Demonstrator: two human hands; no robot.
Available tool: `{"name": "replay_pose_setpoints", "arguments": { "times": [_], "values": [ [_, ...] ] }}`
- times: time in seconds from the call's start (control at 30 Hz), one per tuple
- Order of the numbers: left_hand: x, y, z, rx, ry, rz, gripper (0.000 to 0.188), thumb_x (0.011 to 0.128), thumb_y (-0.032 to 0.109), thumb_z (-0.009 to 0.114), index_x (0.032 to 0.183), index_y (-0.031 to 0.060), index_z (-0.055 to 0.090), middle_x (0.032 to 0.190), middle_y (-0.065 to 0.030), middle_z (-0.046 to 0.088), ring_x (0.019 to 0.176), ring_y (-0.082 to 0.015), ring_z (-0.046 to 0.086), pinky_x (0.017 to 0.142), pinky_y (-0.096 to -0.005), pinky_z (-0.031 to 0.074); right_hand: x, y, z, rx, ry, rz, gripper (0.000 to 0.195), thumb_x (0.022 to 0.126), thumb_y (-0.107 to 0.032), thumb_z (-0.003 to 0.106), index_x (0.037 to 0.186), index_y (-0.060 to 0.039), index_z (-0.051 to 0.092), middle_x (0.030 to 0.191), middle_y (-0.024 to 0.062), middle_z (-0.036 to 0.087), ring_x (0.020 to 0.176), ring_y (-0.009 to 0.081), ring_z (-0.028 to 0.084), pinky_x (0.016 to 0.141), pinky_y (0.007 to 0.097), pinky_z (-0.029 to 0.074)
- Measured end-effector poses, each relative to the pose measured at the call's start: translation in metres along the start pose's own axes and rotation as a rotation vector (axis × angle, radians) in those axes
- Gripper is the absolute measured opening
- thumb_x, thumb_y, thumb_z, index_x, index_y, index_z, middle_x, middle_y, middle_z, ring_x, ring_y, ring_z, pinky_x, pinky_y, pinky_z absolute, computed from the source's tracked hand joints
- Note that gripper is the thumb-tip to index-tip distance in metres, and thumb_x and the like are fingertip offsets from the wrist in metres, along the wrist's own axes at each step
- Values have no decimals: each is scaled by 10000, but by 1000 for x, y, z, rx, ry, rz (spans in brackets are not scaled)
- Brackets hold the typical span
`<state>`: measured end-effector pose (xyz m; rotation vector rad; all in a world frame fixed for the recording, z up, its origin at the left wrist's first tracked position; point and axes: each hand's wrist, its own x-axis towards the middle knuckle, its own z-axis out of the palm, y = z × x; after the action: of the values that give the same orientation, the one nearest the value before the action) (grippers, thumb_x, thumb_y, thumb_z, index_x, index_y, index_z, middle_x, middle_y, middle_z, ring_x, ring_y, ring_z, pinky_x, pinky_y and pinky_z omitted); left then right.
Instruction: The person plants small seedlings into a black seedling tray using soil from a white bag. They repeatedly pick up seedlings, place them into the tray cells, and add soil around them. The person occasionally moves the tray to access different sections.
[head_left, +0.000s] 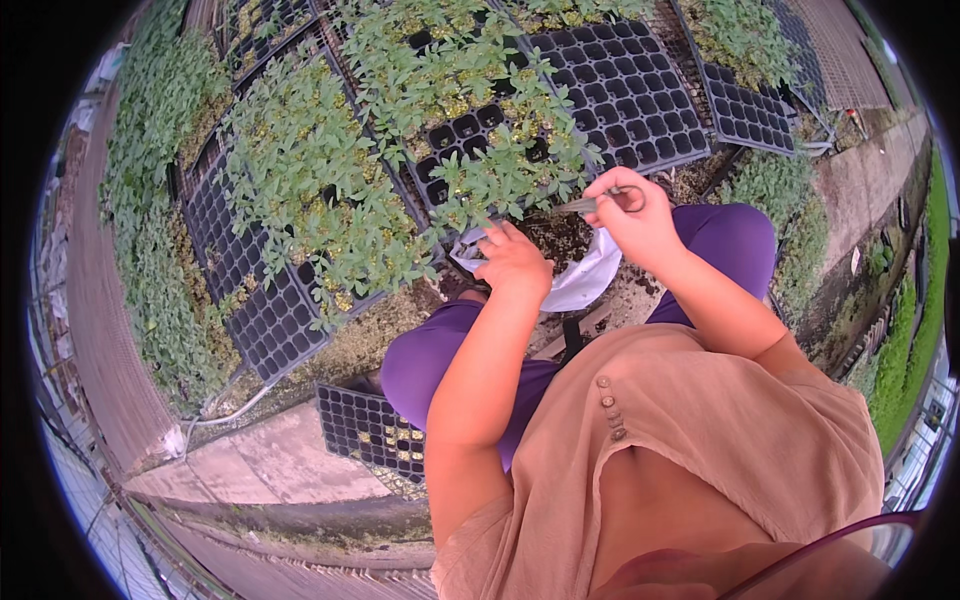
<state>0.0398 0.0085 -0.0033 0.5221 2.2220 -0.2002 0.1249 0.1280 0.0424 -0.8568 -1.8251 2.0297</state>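
Observation:
My right hand (634, 221) grips a pair of small metal scissors (579, 205), its blades pointing left towards the front edge of a seedling tray. Beside the same edge is my left hand (514, 262), its fingertips against green leaves of the seedlings (510, 169); whether they pinch anything is hidden. Those leafy seedlings stand in a black plug tray (427, 180) with several vacant cells. Below both hands a white plastic bag (585, 281) sits with its mouth spread, and dark soil or debris shows inside and behind it.
A fuller seedling tray (322, 187) lies to the left, and a black tray with bare cells (615, 90) to the upper right. Another cell tray (367, 431) rests at the lower left beside a concrete ledge (270, 457). My bent knees (724, 244) flank the bag.

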Motion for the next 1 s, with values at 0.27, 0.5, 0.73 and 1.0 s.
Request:
{"name": "replay_pose_setpoints", "arguments": {
  "times": [0.27, 0.5, 0.73, 1.0],
  "values": [
    [1, 0, -1, 50, 20, -10, 921, 734, 456, 660, 1385, 28, 170, 1458, -150, 111, 1288, -300, 278, 902, -474, 416, 49, 46, 39, -352, 148, -255, 46, 783, -2, 500, 827, -13, 494, 522, 44, 383, 478, 123, 376, 463, 280, 334],
    [-1, -1, -6, 55, -5, -11, 930, 726, 470, 661, 1386, 33, 173, 1450, -150, 124, 1267, -295, 310, 891, -502, 415, 41, 59, 47, -389, 38, -138, 66, 859, -3, 444, 922, -4, 465, 726, 45, 539, 673, 115, 610, 574, 221, 468],
    [-5, 0, -10, 101, -4, -29, 934, 721, 479, 660, 1388, 37, 179, 1463, -169, 53, 1246, -304, 345, 876, -502, 421, 49, 47, 11, 296, 111, 310, 155, 889, -70, 466, 1019, -10, 527, 868, 91, 584, 755, 197, 639, 638, 285, 530],
    [-6, 0, -11, 31, 122, 111, 649, 746, 428, 648, 1216, 23, 456, 1370, -218, 261, 1121, -345, 475, 868, -408, 454, 61, -13, -99, 465, 71, 56, 188, 873, -109, 465, 997, 6, 546, 898, 122, 613, 809, 226, 639, 715, 326, 532]
  ]
}}
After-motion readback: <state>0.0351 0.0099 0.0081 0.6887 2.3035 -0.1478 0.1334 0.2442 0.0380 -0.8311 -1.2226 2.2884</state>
